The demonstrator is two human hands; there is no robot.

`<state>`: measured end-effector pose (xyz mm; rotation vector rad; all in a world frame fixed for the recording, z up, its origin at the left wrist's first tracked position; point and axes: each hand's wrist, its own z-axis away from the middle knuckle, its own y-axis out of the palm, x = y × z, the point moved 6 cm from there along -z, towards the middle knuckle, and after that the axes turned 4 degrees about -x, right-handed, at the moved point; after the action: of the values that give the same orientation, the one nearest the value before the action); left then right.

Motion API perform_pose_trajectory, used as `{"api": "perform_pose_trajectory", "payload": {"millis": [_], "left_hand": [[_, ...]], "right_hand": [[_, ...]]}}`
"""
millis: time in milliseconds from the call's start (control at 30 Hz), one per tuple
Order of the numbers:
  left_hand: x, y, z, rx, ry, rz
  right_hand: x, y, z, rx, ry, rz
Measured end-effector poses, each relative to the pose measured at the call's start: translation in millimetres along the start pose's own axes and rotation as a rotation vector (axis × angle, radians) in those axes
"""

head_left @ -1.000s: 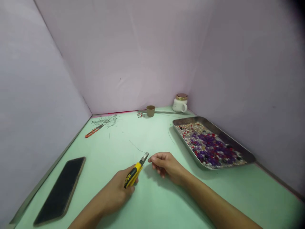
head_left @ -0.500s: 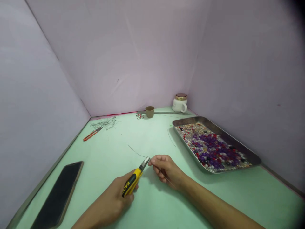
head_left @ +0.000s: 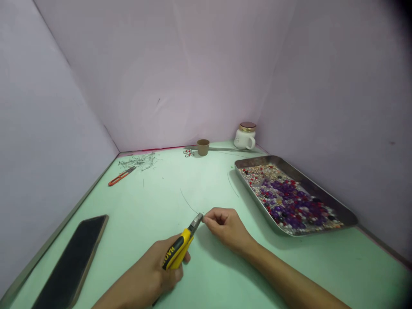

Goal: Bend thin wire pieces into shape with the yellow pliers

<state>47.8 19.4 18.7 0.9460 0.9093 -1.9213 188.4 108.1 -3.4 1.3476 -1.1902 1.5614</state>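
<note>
Toward six o'clock on the table (head_left: 151, 210), the left hand (head_left: 154, 268) grips yellow pliers (head_left: 180, 249); the right hand (head_left: 228, 227) pinches the thin wire (head_left: 188, 201) by their tip. One end points to eleven o'clock. If the pliers slip, they could nip that hand.

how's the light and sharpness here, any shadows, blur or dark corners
Head view: soft, rather dim light, with a faint shadow on the green tabletop by the right hand; head view: both right-hand corners darken, the top one most; head view: small beads blur together, and the thin wire is hard to trace near the pliers.
</note>
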Motion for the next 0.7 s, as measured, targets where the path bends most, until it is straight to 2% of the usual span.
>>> {"api": "perform_pose_trajectory", "payload": {"millis": [133, 333, 467, 700], "left_hand": [[-6, -1.1, 1, -0.054, -0.025, -0.112], [-9, -2.0, 2, -0.015, -0.023, -0.092], [-9, -1.5, 1, -0.038, 0.004, -0.124], [-19, 0.7, 6, -0.163, 0.025, -0.251]], "right_hand": [[-7, 2, -1, 0.007, 0.063, -0.013], [-8, 9, 2, 0.014, 0.201, -0.129], [-7, 9, 3, -0.012, 0.167, -0.133], [-6, 9, 4, -0.041, 0.095, -0.107]]}}
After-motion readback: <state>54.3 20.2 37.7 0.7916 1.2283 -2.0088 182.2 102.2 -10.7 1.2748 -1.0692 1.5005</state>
